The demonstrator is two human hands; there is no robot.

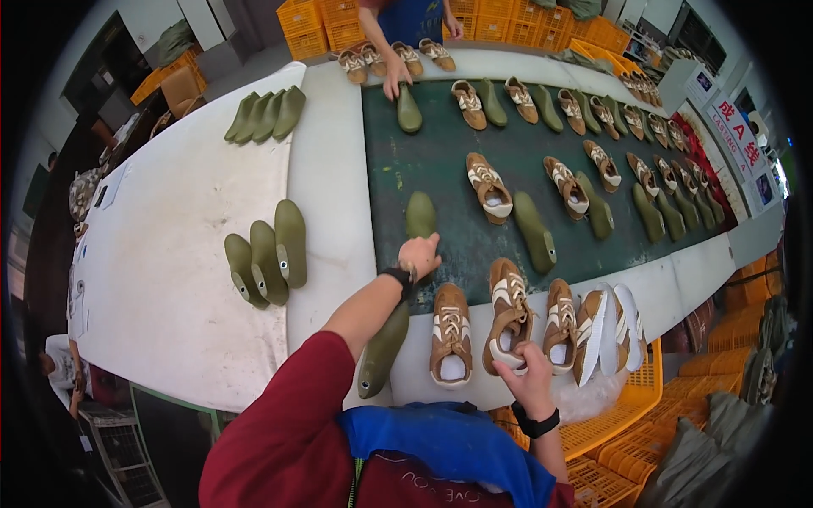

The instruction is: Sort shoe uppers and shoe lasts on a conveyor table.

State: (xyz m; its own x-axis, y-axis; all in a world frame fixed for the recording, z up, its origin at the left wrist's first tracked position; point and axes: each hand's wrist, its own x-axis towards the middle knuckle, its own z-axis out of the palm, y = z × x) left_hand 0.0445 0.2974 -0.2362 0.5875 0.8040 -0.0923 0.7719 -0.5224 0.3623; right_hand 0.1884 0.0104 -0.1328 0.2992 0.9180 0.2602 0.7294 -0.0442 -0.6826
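My left hand (pixel 419 254) is closed over the near end of a green shoe last (pixel 421 213) lying on the dark green belt; its fingers hide that end. A second green last (pixel 383 356) lies under my left forearm, partly covered. At the near edge, my right hand (pixel 529 377) pinches the heel opening of a brown sneaker (pixel 508 309) with white stripes and laces. Brown sneakers stand on both sides of it, one on the left (pixel 451 334) and one on the right (pixel 560 326). Farther right, white insoles (pixel 607 330) lean against more sneakers.
Green lasts stand in two groups on the white table (pixel 169 254) to the left. Sneakers and lasts line the belt (pixel 398 161) to the right. Across it, a co-worker's hand (pixel 396 76) touches a last (pixel 409 110). Orange crates (pixel 627 406) sit below the near right edge.
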